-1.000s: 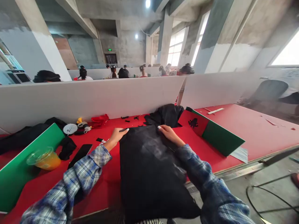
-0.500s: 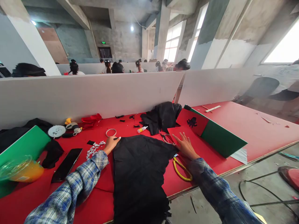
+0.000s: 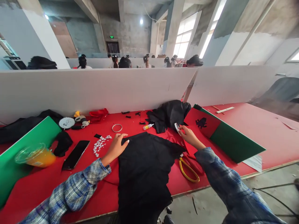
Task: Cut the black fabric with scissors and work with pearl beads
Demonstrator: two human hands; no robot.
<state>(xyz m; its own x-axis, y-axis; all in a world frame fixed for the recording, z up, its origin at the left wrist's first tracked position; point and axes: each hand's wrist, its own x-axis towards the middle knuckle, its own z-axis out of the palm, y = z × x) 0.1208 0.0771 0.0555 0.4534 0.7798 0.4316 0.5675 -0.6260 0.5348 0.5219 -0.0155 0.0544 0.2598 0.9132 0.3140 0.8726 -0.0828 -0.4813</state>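
Note:
A black sheet of fabric (image 3: 144,168) with a ragged right edge lies over the table and hangs past its front edge. My left hand (image 3: 115,147) rests at the sheet's upper left corner, thumb and fingers apart. My right hand (image 3: 188,135) is raised beyond the upper right corner and grips a pale ring (image 3: 177,128), seen nearly edge-on. Scissors (image 3: 189,170) with a yellow and a red handle lie beside the sheet, their blades mostly hidden. A similar ring (image 3: 117,128) lies flat above my left hand, near silvery beads (image 3: 99,144).
Left are a phone (image 3: 76,155), a cup of orange drink (image 3: 38,157) and a green board (image 3: 11,174). Behind lie a small glue bottle (image 3: 148,127) and crumpled black material (image 3: 173,113). A folded red-green board (image 3: 235,141) stands right. A white partition (image 3: 93,90) closes off the back.
My right hand has lifted the pale ring off the table. My left fingers have parted from the fabric corner they pinched. The view has turned slightly left.

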